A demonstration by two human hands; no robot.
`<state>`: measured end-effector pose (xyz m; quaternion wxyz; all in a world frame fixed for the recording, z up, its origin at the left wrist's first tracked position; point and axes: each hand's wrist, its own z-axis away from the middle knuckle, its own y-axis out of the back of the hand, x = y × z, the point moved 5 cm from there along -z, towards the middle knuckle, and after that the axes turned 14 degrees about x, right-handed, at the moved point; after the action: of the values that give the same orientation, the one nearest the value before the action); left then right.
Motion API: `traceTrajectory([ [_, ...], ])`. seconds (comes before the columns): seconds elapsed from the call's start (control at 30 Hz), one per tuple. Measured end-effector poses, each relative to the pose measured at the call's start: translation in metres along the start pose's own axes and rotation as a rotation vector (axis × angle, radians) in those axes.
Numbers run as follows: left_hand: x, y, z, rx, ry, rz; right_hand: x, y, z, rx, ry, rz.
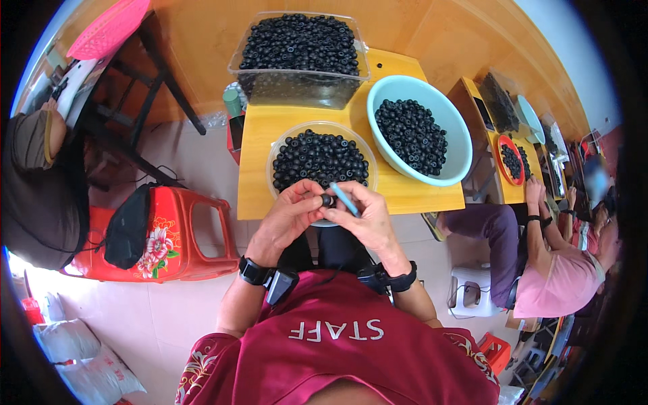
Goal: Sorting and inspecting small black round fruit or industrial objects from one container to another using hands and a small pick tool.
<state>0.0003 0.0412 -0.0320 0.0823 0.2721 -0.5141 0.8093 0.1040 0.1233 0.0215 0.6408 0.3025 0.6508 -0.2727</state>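
My left hand (289,214) pinches a small round black part (328,200) between thumb and fingertips. In my right hand (370,219) is a slim light blue stick-shaped tool (345,200), slanted beside the part; its working end is too small to make out. Both hands are close together above the near edge of a round clear tub (374,177), which is heaped with similar black parts (318,158), some showing a hole in the middle.
On the yellow table (256,135) stand a clear rectangular bin (297,94) and a light blue basin (462,155), both holding black parts. A red stool (179,233) stands to the left, near a person in dark clothes (40,196). At right, another person (557,283) sits by a red bowl (503,162).
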Motion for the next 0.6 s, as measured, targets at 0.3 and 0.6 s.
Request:
traceTrajectory([
  [0.3, -0.002, 0.005, 0.007, -0.116, 0.138, -0.117, 0.003, -0.005, 0.007, -0.094, -0.276, -0.274],
  [0.6, -0.013, 0.003, 0.001, -0.032, 0.125, -0.15, 0.017, 0.002, 0.015, 0.055, -0.015, -0.026],
])
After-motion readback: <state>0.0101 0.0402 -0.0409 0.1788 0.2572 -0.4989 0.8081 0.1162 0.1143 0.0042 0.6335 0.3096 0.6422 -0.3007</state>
